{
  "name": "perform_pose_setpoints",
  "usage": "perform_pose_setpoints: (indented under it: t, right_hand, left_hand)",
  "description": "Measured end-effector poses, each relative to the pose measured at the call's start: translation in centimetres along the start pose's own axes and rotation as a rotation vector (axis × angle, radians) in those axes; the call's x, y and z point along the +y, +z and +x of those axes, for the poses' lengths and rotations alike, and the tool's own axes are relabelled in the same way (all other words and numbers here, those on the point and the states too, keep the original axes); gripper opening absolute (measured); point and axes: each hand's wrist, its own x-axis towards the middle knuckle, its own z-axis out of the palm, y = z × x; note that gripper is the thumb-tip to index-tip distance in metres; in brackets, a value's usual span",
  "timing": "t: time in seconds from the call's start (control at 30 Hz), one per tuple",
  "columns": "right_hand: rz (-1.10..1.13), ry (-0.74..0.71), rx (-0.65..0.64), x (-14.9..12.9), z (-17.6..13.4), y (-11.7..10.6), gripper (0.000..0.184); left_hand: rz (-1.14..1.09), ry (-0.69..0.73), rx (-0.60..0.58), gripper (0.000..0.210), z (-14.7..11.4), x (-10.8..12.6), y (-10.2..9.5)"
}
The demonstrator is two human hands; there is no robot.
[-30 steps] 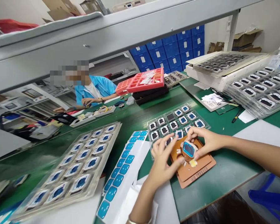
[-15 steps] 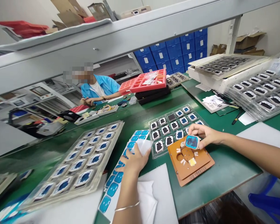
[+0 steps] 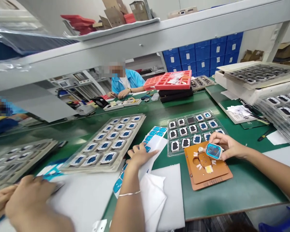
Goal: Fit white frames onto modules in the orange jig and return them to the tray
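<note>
My right hand [image 3: 228, 147] pinches a watch case [image 3: 214, 151] with a blue film on its face, just above an orange-brown fixture plate [image 3: 207, 178] with a shaped recess. My left hand [image 3: 140, 155] lies with fingers spread over a sheet of blue stickers [image 3: 157, 130], covering part of it. Under the thumb side of that hand runs a translucent white backing strip [image 3: 157, 145]. Behind the fixture is a clear tray [image 3: 169, 151] of watch cases, some dark and some blue. Left of the sheet stands another tray [image 3: 118, 167] of cases with blue faces.
A white cloth [image 3: 153, 193] lies on a pale foam sheet [image 3: 175, 190] at the front. Another person's hands [image 3: 31, 199] work at lower left, beside a further tray [image 3: 21, 158]. Stacked trays [image 3: 277, 124] stand right. A person in blue [image 3: 132, 79] sits opposite.
The view has swung left, bringing another person's hands into sight at lower left. My right hand still holds the watch case over the fixture; my left hand stays on the sticker sheet.
</note>
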Motion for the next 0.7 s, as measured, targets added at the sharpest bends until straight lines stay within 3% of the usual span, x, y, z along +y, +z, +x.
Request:
perform_pose_setpoints:
  t: [0.13,0.37,0.7]
  right_hand:
    - [-0.017,0.012,0.000,0.1,-0.1,-0.2,0.070]
    - [-0.030,-0.012,-0.013,0.3,0.1,-0.1,0.069]
    - [-0.041,-0.011,-0.015,0.3,0.0,-0.1,0.067]
  left_hand:
    - [0.022,-0.016,0.011,0.095,0.2,-0.2,-0.3]
    - [0.081,0.046,0.079,0.055,-0.5,-0.7,-0.9]
    - [0.060,0.065,0.143,0.041,-1.9,0.5,-1.4]
